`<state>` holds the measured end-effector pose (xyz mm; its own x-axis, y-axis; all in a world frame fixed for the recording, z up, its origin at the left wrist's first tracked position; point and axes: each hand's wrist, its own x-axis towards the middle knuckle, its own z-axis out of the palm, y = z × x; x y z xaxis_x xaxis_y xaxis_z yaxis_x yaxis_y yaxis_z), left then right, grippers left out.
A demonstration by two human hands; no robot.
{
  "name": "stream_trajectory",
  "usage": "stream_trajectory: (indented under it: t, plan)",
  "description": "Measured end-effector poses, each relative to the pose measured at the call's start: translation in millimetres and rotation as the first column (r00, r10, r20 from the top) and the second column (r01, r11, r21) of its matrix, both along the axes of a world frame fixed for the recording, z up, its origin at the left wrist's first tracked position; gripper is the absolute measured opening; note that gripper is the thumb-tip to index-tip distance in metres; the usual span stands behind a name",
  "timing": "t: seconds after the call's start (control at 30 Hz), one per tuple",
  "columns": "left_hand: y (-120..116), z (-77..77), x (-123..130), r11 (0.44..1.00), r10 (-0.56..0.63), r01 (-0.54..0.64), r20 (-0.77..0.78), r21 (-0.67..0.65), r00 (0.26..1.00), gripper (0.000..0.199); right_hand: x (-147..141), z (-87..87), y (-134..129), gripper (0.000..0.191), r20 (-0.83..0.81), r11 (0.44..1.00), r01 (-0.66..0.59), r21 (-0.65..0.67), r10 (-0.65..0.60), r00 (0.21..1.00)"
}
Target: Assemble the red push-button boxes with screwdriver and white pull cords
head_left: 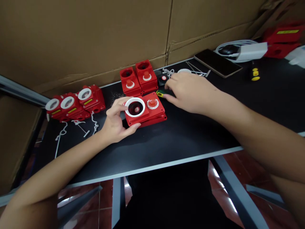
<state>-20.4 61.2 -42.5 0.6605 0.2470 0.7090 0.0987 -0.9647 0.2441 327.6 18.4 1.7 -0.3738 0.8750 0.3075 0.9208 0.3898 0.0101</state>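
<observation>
In the head view, the person sits at a black table (181,136), and the red box (147,117) is on it, in front of the body and between the two hands. The left hand (115,121) is grasping this box at its left end: fingers lie beside the white ring (144,108) and the thumb presses the near edge. Probably it is held so to keep it steady, because its upper part sits a little askew over the lower part, and this grip leaves the clear button (152,103) uncovered.

The right hand (190,92) is bent above a green-and-yellow handle (160,94), just beside the far right corner of the box. The handle shows between thumb and fingers, but one cannot tell whether it is gripped or only touched, since the hand covers the rest.

Two similar red boxes (147,76) stand behind, near the cardboard wall (107,38), and three with white rings (75,114) are in a row at left, perhaps to leave the middle free for handwork. The phone (218,62) lies farther right, apart from the red box, maybe for the same reason
</observation>
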Motion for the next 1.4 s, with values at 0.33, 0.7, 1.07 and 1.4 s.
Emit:
stream_trajectory:
  t: [0.33, 0.7, 1.07, 1.4]
  plan:
    - [0, 5.7, -1, 0.997, 0.021, -0.027, 0.081, 0.075, 0.996, 0.072, -9, 21.1, -9, 0.030, -0.345, 0.995, -0.077, 0.064, 0.094, 0.934]
    - [-22, 21.6, 8, 0.926, -0.162, 0.156, -0.011, 0.343, 0.987, 0.051, -8, 28.8, -13, 0.040, -0.355, 0.972, -0.235, 0.021, 0.227, 0.907]
    - [-32, 29.8, 3, 0.907, -0.235, 0.331, -0.339, 0.261, 0.911, 0.046, -13, 9.0, -9, 0.055, -0.368, 0.816, -0.562, -0.134, 0.485, 0.793]
    - [-35, 32.5, 13, 0.859, -0.239, 0.332, -0.268, 0.391, 0.933, 0.027, -15, 7.5, -11, 0.040, -0.333, 0.868, -0.484, -0.106, 0.428, 0.840]
